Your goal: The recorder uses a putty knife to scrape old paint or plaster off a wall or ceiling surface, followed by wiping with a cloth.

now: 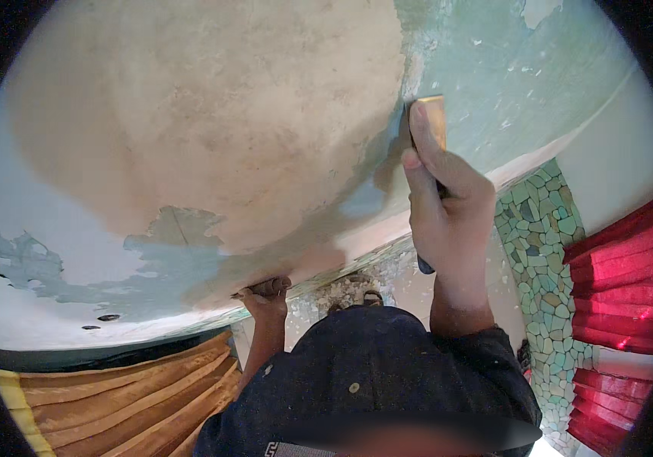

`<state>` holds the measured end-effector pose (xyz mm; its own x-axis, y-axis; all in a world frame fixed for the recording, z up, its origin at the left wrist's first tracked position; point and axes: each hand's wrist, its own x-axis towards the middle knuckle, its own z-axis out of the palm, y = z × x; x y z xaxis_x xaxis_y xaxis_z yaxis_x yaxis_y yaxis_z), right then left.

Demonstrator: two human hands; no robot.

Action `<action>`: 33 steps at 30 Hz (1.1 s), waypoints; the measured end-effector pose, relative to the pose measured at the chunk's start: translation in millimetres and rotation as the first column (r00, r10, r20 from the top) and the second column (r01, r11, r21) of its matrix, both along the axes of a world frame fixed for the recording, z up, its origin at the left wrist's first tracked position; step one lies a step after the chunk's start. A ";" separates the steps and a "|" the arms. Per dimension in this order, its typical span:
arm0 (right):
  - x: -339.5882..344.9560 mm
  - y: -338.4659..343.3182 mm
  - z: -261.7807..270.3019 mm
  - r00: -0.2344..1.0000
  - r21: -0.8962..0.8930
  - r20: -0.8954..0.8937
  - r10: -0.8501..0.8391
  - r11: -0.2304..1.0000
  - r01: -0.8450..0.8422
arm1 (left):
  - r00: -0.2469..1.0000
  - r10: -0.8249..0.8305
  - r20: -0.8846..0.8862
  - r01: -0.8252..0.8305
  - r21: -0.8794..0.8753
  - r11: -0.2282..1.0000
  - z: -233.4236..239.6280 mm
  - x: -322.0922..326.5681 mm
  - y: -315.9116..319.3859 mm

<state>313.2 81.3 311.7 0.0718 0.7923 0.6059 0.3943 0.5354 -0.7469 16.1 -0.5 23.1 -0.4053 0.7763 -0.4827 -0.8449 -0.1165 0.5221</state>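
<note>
A wall with peeling pale green paint and a large bare tan patch fills the view before me. My right hand grips a scraper, its metal blade lying against the green paint at the right edge of the bare patch, thumb or finger pressed along the blade. The dark end of its handle shows below my palm. Lower down, at the left of centre, my left hand is closed around a rolled or folded brown item, close to the wall; what it is I cannot tell.
Paint flakes lie on the floor along the wall's foot. At the right are a green stone-patterned strip and red curtains. An orange-brown curtain hangs at the lower left. Two dark holes mark the wall at left.
</note>
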 end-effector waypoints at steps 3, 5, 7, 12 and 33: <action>-1.3 -3.3 7.1 0.999 -0.060 -0.053 -0.005 0.998 0.002 | 1.000 -0.001 -0.029 -0.001 -0.076 0.997 -6.7 -6.6 -3.6; 0.3 -5.0 4.2 1.000 0.014 0.005 -0.013 1.000 0.013 | 0.996 -0.086 -0.026 0.089 0.096 0.991 -16.8 -15.0 -10.1; 0.1 -2.9 -1.0 1.000 0.019 0.014 -0.019 1.000 0.018 | 0.998 -0.052 -0.045 0.052 0.003 0.999 7.3 2.7 -3.0; -4.5 6.9 16.6 0.998 0.197 -0.043 -0.038 0.979 0.046 | 1.000 -0.015 -0.010 0.013 -0.125 0.992 6.0 -0.4 -1.4; -7.9 15.7 27.1 0.996 0.179 -0.094 0.007 0.984 0.010 | 0.997 -0.037 -0.063 0.029 -0.126 0.992 20.1 7.1 7.3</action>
